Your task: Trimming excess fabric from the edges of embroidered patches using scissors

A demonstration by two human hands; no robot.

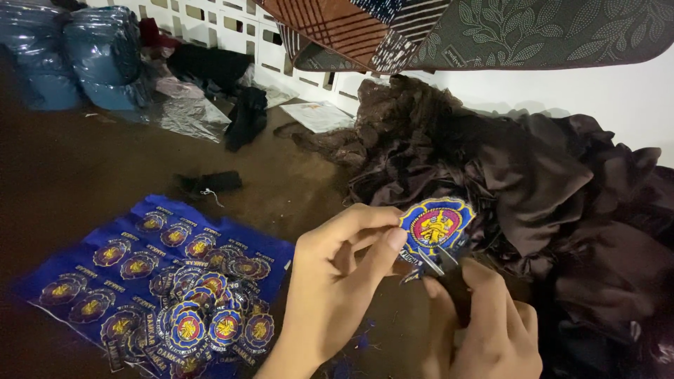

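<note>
My left hand (pixel 337 281) pinches a round embroidered patch (pixel 437 226), blue-edged with a red and yellow emblem, held up between thumb and forefinger. My right hand (pixel 484 323) sits just below it, closed on small scissors (pixel 437 261) whose blades meet the patch's lower edge. On the brown floor to the left lies a blue fabric sheet (pixel 140 260) with rows of the same emblems stitched on it, and a heap of cut-out patches (pixel 210 316) rests on its near end.
A big pile of dark brown cloth (pixel 533 182) fills the right side. Blue plastic-wrapped bundles (pixel 77 56) stand at the far left. Black garments (pixel 246 116), clear plastic and a white lattice wall are behind. Patterned fabric (pixel 491 31) hangs overhead. Blue scraps lie by my wrists.
</note>
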